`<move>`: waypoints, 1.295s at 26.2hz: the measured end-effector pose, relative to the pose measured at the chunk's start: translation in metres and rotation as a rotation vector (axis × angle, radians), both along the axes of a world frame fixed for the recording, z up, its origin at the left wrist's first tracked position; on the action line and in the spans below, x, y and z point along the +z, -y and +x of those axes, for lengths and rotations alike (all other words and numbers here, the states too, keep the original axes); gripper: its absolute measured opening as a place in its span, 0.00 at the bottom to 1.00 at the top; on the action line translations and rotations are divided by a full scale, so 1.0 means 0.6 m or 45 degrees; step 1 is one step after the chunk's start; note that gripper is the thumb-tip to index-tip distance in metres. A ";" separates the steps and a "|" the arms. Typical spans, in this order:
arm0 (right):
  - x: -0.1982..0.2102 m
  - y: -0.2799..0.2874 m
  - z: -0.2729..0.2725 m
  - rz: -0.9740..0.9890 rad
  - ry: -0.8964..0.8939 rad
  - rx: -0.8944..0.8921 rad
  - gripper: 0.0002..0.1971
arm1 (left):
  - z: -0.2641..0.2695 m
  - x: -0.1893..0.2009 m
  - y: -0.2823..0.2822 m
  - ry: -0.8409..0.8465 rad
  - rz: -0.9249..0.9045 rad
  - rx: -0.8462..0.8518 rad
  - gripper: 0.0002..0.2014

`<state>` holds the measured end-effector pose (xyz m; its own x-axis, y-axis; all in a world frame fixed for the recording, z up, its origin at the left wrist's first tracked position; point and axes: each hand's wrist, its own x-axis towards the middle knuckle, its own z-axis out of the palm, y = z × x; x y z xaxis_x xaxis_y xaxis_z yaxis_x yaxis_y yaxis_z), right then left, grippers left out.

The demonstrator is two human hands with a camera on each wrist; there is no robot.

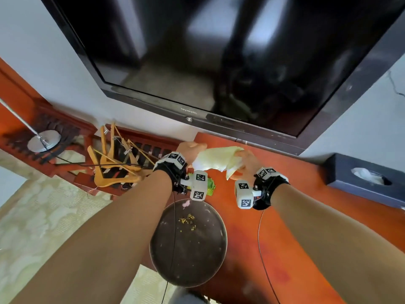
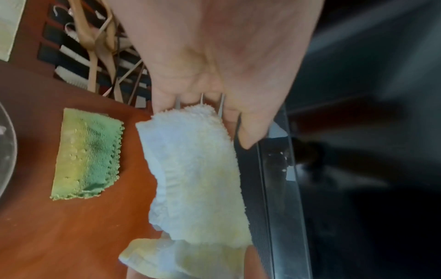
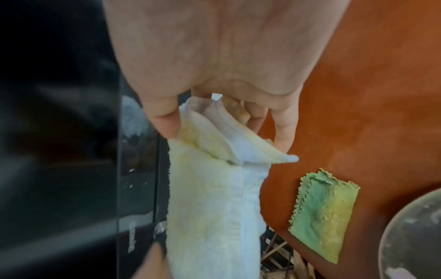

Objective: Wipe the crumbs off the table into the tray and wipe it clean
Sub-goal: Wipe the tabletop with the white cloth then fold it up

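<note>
Your forearms fill the near edge of the head view, and between your left hand (image 1: 191, 148) and right hand (image 1: 245, 160) a pale yellow cloth (image 1: 217, 157) stretches left to right, held up above the far part of the orange table (image 1: 306, 216). Each hand grips one end, so the cloth's long axis runs straight from fist to fist. The round dark tray (image 1: 188, 244) sits nearer you, below the cloth, with a small heap of yellow crumbs (image 1: 188, 220) already on it. A black tissue box (image 1: 363, 178) stands at the right, wooden hangers (image 1: 114, 159) at the left, a television (image 1: 219, 51) beyond.

From the left wrist, your left hand (image 2: 214, 66) has its fingers (image 2: 248, 128) curled around the cloth (image 2: 195, 169), which trails away from them, fluffy, white fading to yellow. A folded green-yellow rag (image 2: 88, 154) lies flat on the table (image 2: 59, 236) beside it, apart.

From the right wrist, your right hand (image 3: 214, 56) pinches the cloth's (image 3: 210, 207) bunched layers between thumb (image 3: 164, 117) and fingers. The rag (image 3: 326, 213) lies to the right, near the tray's rim (image 3: 391, 236). The wipe likely starts from the far side, drawn toward the tray.
</note>
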<state>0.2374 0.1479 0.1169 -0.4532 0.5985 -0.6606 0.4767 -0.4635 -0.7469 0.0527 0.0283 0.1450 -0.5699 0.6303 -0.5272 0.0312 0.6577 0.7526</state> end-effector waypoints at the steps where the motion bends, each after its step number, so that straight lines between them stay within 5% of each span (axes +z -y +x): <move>1: -0.023 0.000 -0.012 0.000 -0.010 -0.039 0.21 | -0.012 -0.009 -0.006 0.040 -0.004 0.012 0.19; 3: -0.035 0.009 -0.038 -0.123 -0.046 -0.150 0.23 | -0.046 -0.045 -0.022 0.075 -0.003 -0.011 0.20; 6: -0.055 0.002 -0.054 0.022 0.053 -0.142 0.21 | -0.078 -0.073 -0.034 0.105 -0.133 -0.235 0.33; 9: -0.064 -0.007 -0.063 0.162 0.170 -0.076 0.11 | -0.105 -0.092 -0.026 0.219 -0.257 -0.348 0.23; 12: -0.072 -0.022 -0.064 0.204 0.215 -0.080 0.11 | -0.115 -0.097 -0.028 0.172 -0.180 -0.482 0.17; 20: -0.057 -0.034 -0.109 0.506 0.343 0.589 0.43 | -0.121 -0.063 -0.085 0.132 0.083 -0.742 0.12; 23: -0.046 -0.034 -0.125 0.519 0.467 0.716 0.30 | -0.125 -0.058 -0.088 0.131 0.121 -0.705 0.09; 26: -0.040 -0.034 -0.131 0.659 0.530 0.686 0.19 | -0.129 -0.055 -0.096 0.032 0.090 -0.678 0.19; 28: -0.032 -0.032 -0.131 0.747 0.476 0.652 0.19 | -0.130 -0.059 -0.098 -0.059 -0.103 -0.731 0.27; 34: -0.009 -0.038 -0.126 0.717 0.396 0.560 0.25 | -0.120 -0.052 -0.086 -0.109 -0.337 -0.771 0.26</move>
<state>0.1616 0.1709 0.1117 -0.5703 0.6896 -0.4463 0.7551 0.2262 -0.6154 -0.0192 0.0801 0.1138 -0.2021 0.7079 -0.6767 0.5057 0.6672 0.5469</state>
